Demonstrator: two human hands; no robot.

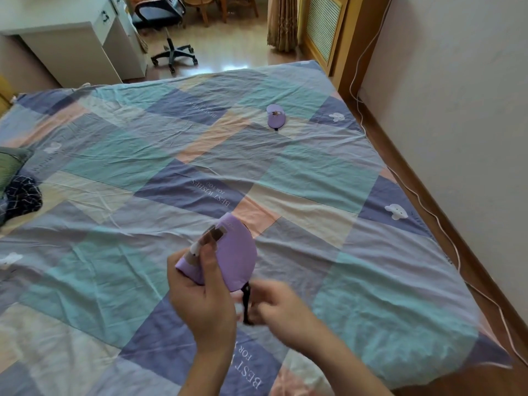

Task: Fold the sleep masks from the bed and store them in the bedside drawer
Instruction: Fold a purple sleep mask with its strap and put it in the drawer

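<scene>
1. The left hand [204,292] grips a folded purple sleep mask [228,252] above the near part of the bed [371,295], thumb across its front and fingers [178,277] curled behind it.
2. The right hand [278,305] is just beside it, blurred; its fingers pinch the mask's black strap [246,305], which hangs from the mask's lower edge.
3. Under both hands lies a wrinkled patchwork sheet [171,144] in teal, purple, peach and cream, printed with "BEST WISHES FOR YOU".
4. At the left edge of the bed sit a green pillow [10,164] and a dark patterned cloth [23,195], well apart from the hands.
5. A second purple sleep mask [276,117] lies flat near the bed's far right corner, nothing around it.
6. A white cable [428,212] runs along the floor between the bed and the right wall.
7. Beyond the bed stand a white desk [71,32], an office chair [168,27], wooden chairs and a curtain [283,21].
</scene>
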